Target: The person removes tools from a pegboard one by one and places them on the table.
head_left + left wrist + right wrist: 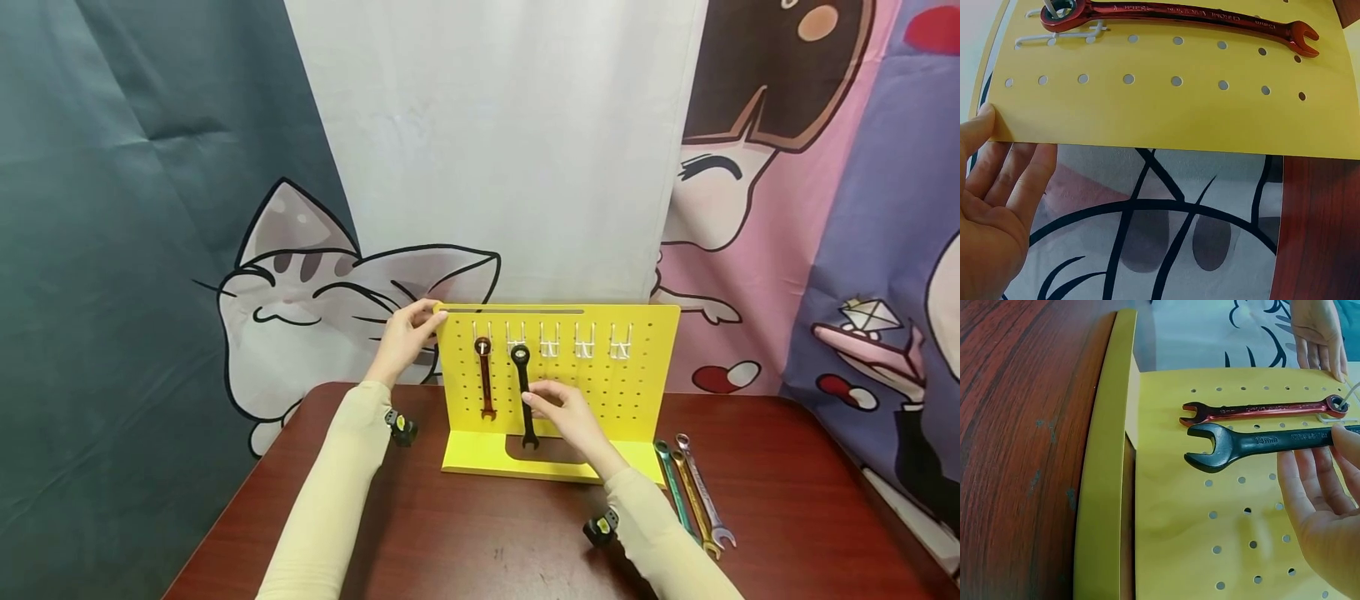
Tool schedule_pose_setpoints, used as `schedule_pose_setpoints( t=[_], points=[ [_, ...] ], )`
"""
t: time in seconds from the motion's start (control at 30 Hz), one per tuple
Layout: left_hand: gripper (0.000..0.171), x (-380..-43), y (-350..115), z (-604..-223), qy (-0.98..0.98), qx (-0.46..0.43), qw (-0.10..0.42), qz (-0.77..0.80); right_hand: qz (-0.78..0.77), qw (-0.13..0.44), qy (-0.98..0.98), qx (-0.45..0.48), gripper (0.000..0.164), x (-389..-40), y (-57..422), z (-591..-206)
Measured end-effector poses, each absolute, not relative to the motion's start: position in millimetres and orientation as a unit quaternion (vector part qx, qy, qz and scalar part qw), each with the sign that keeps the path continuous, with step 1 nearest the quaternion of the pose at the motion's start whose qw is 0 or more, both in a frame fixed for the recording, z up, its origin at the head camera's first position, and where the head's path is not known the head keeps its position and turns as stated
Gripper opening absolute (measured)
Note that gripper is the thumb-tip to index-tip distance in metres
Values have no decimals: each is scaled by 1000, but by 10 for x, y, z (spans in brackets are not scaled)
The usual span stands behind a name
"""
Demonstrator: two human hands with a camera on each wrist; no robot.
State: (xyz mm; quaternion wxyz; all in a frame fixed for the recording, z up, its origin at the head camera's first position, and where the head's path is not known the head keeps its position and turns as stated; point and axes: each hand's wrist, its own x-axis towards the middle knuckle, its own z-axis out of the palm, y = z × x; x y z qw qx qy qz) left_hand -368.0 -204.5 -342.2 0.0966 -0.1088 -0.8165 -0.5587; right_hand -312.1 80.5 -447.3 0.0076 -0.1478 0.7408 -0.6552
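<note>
While our left hand (407,337) pinches the yellow pegboard (572,372) by its upper corner, our right hand (572,417) grips the black wrench (523,376) mid-shank, beside the hung red wrench (485,382).

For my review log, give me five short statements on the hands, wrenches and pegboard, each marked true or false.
1. The right hand holds the black combination wrench. True.
2. The left hand holds the red combination wrench. False: it grips the upper left corner of the yellow pegboard.
3. The red combination wrench hangs on a wire hook. True.
4. Two wrenches lie on the table. False: three do, a green wrench, a gold wrench and a silvery-purple wrench.
5. The black combination wrench is marked 14mm. True.
</note>
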Motion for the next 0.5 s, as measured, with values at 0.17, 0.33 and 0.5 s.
schedule_pose_setpoints(
  t=[0.17,0.33,0.5],
  points=[
    [37,-3654,-2015,-3460,-817,-116,100,-556,-652,6,744,-146,33,-3061,874,-4496],
    [34,-3539,-1963,-3307,-818,-121,103,-553,-631,4,761,-153,36,-3029,955,-4410],
    [33,-3388,-1932,-3132,-819,-112,87,-557,-634,3,754,-170,33,-2971,1001,-4296]
  ],
)
